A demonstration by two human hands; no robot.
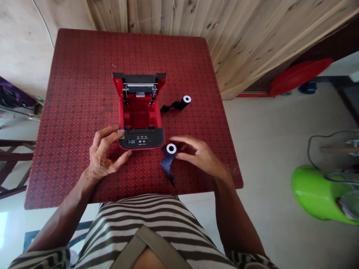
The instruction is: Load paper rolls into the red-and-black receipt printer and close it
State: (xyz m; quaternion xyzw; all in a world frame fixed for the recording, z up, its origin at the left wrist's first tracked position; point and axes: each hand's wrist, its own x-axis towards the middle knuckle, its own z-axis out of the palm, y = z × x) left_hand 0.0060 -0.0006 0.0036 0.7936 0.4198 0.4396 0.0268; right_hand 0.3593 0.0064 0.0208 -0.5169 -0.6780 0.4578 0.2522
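A red and black desktop printer (141, 138) stands on the table with its lid (139, 80) raised and its red inner bay bare. My left hand (105, 153) grips the front left corner, fingers on the top edge and thumb at the front. Beside the printer's front right corner is a dark ribbon roll (171, 148) with a white core, its loose blue-black end trailing toward me. My right hand (199, 153) is just right of this roll, index finger and thumb apart around its side; firm contact cannot be made out. Another dark roll (187, 99) lies farther back, its strip reaching toward the printer.
The table (84, 74) has a red patterned cover and stands near a wooden plank wall (174, 15). On the floor at right are a bright green bin (314, 194) and a cable. A dark wooden chair (14, 160) is at left.
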